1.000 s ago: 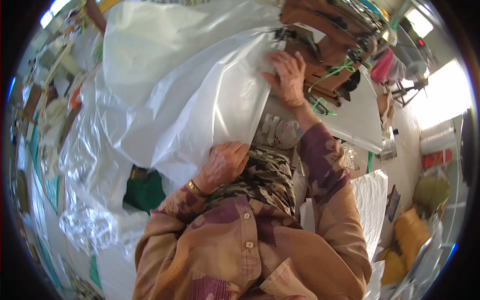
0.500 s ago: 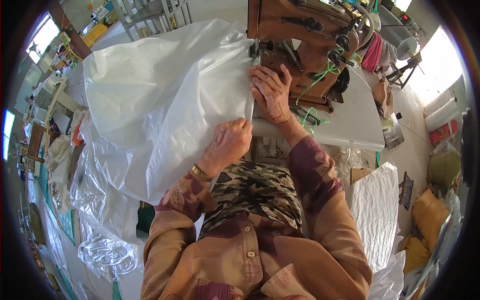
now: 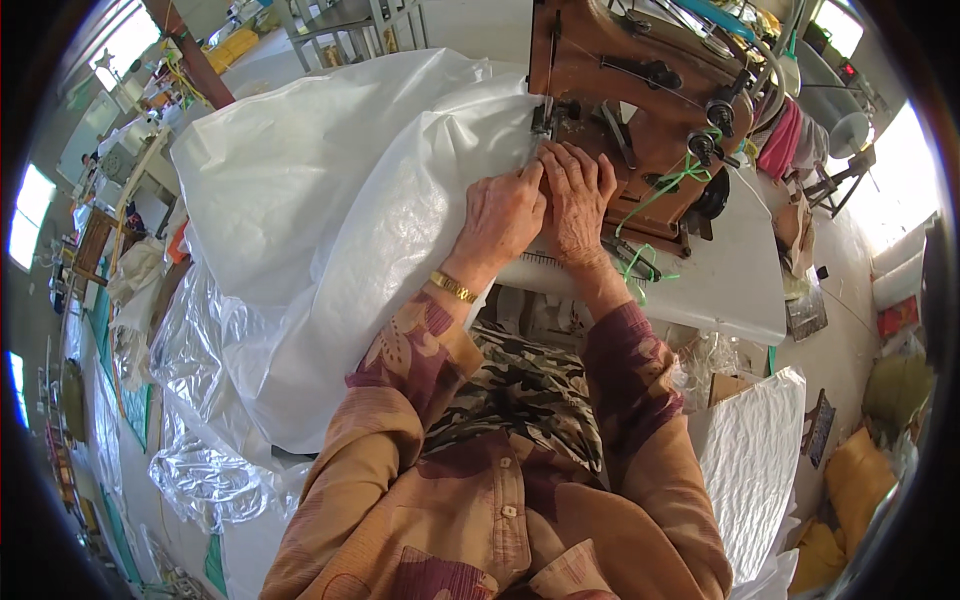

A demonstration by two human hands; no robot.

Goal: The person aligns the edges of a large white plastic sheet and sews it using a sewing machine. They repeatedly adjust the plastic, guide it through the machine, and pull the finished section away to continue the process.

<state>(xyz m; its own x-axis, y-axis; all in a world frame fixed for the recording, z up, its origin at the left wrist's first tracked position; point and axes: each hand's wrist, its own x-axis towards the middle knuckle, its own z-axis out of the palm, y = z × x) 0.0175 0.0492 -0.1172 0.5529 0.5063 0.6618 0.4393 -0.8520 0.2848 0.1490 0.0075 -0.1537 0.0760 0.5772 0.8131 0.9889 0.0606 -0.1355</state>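
A large, glossy white plastic sheet (image 3: 290, 220) is bunched over the table to the left, its right edge running up to the presser foot (image 3: 543, 118) of a brown sewing machine (image 3: 640, 110). Closed in a pinch, my left hand (image 3: 500, 222) grips that edge just below the foot. Right beside it, almost touching, my right hand (image 3: 580, 200) lies with fingers stretched toward the foot; its thumb is hidden. A gold watch (image 3: 453, 287) circles my left wrist.
Green string (image 3: 655, 190) hangs tied on the machine's front. The pale tabletop (image 3: 730, 290) extends right. Clear crinkled plastic (image 3: 205, 470) trails at the lower left, and a white sheet stack (image 3: 750, 470) stands beside my right arm. A metal chair (image 3: 355, 30) is behind the table.
My left hand has slid up and away along the sheet's edge, close to my right hand. The sheet there is more rumpled near the foot. The whole view has shifted slightly.
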